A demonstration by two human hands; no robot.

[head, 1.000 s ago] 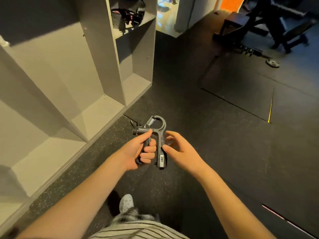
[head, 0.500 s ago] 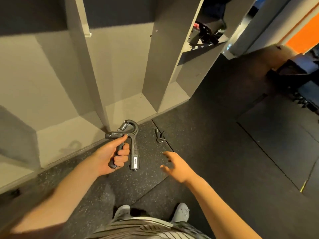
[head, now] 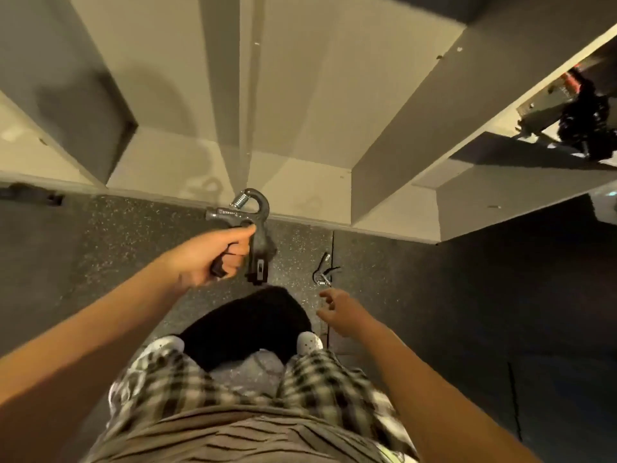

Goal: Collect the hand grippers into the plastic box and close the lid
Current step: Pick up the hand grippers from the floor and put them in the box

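My left hand (head: 213, 255) grips a dark grey hand gripper (head: 255, 225) by one handle, its steel spring pointing up towards the shelves. A second, smaller hand gripper (head: 323, 270) lies on the speckled black floor just right of it. Just below that one is my right hand (head: 344, 312), fingers loosely spread and holding nothing. No plastic box is in view.
A white open shelf unit (head: 300, 182) stands along the floor directly ahead. Dark gear sits on its upper right shelf (head: 581, 125). A dark object (head: 30, 193) lies at the shelf's foot on the left. My shoes and checked shorts fill the bottom middle.
My view has swung down and towards the shelves. My right hand has left the held gripper and dropped towards the one on the floor. My left hand keeps its hold.
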